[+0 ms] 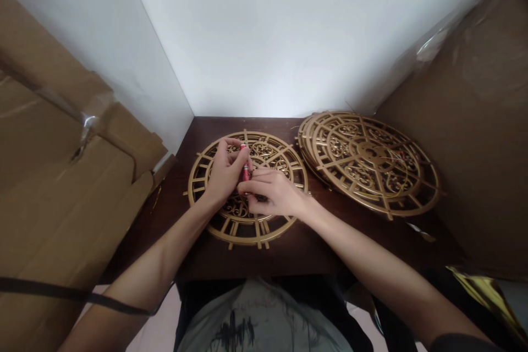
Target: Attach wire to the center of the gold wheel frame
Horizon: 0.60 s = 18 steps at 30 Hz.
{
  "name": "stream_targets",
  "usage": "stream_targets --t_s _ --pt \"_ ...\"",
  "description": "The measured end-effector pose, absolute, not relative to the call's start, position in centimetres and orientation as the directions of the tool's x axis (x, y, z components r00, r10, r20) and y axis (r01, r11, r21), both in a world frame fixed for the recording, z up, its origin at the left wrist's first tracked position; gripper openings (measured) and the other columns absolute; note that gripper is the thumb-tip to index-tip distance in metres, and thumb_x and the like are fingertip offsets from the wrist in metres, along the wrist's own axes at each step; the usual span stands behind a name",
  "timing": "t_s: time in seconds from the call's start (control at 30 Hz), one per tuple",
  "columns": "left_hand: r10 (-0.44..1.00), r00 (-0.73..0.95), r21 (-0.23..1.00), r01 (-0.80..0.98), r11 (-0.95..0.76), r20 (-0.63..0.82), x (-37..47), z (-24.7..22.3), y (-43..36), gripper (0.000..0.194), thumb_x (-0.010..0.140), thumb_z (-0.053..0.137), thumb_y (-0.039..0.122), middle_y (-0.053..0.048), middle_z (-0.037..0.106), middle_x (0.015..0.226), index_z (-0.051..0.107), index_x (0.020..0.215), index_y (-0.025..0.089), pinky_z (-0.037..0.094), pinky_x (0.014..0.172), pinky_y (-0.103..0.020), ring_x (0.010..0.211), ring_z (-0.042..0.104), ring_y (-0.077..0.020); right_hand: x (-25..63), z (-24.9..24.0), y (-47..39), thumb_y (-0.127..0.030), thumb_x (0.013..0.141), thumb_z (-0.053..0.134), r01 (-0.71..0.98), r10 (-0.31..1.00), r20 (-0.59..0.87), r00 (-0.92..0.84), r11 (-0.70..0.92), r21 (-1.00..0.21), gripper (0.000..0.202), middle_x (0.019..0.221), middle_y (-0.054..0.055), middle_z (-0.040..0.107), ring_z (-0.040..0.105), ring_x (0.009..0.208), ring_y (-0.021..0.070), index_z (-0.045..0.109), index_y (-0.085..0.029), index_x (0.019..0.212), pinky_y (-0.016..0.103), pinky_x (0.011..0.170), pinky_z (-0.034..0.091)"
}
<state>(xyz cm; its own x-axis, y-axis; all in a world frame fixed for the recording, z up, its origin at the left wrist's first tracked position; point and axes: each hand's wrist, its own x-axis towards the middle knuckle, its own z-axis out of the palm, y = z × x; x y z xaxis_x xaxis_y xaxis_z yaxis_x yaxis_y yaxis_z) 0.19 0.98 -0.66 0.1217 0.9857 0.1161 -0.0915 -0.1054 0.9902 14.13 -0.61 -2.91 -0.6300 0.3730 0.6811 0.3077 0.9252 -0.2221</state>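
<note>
A round gold openwork clock face with Roman numeral bars and scrollwork lies flat on the dark brown table. Over its middle, my left hand is closed around a small red tube-like object, which points down toward the scrollwork. Just right of it and lower, my right hand has its fingers pinched together close to the tube's lower end. Whatever is between those fingertips is too small to make out.
Several similar gold clock faces are stacked at the right, with thin yellow strands on top. Cardboard stands at the left and a large carton at the right. A white wall rises behind. A small blade-like item lies right.
</note>
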Motion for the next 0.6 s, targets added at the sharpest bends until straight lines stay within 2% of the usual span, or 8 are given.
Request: stream_targets --t_s 0.6 --pt "0.986 0.126 0.991 -0.081 -0.103 0.113 0.17 -0.71 1.01 0.025 0.082 0.056 0.031 0.007 0.055 0.055 0.036 0.091 0.02 0.037 0.043 -0.016 0.04 0.045 -0.0055 14.07 -2.76 -0.71 -0.01 0.078 0.046 0.316 0.376 0.685 -0.624 0.923 -0.219 0.02 0.067 0.002 0.061 0.053 0.065 0.0124 0.063 -0.015 0.089 0.027 0.071 0.049"
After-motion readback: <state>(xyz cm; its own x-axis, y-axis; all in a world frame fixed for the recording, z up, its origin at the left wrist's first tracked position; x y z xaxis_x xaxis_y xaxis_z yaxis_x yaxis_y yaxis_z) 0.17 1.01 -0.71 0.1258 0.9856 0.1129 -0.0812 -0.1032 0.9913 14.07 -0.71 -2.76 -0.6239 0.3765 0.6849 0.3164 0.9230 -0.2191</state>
